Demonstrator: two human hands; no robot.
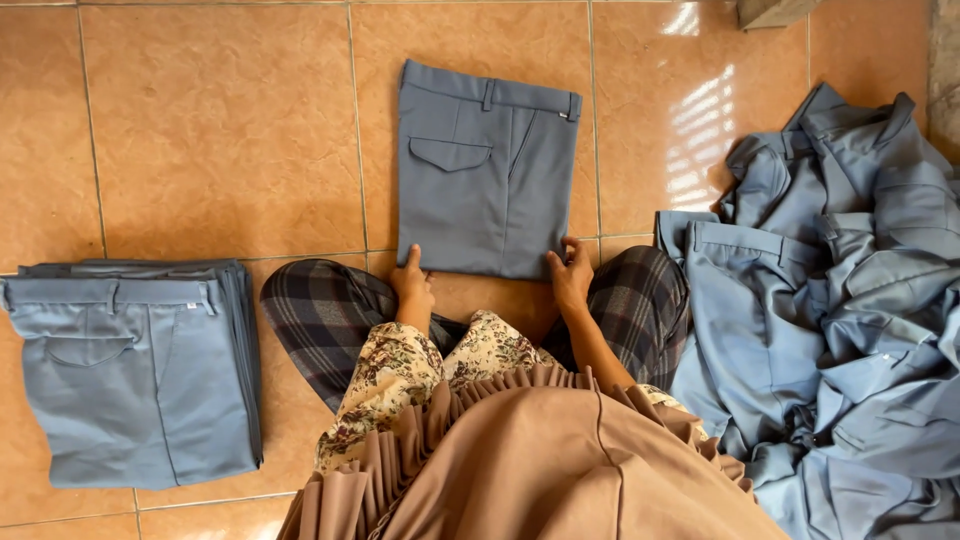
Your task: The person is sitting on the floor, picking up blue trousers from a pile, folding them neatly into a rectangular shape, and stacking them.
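A folded pair of grey-blue trousers (485, 170) lies flat on the tiled floor in front of me, waistband at the far end, a flap pocket showing. My left hand (412, 283) rests at its near left corner, forefinger pointing onto the cloth. At the near right corner my right hand (570, 272) has its fingers curled against the folded edge. Neither hand lifts the cloth. My legs in dark plaid fabric lie crossed just behind the hands.
A neat stack of folded grey-blue trousers (130, 370) sits on the floor (220, 130) at my left. A loose heap of unfolded grey-blue garments (840, 300) spreads along the right side. A stone-like block (770, 12) pokes in at the top right.
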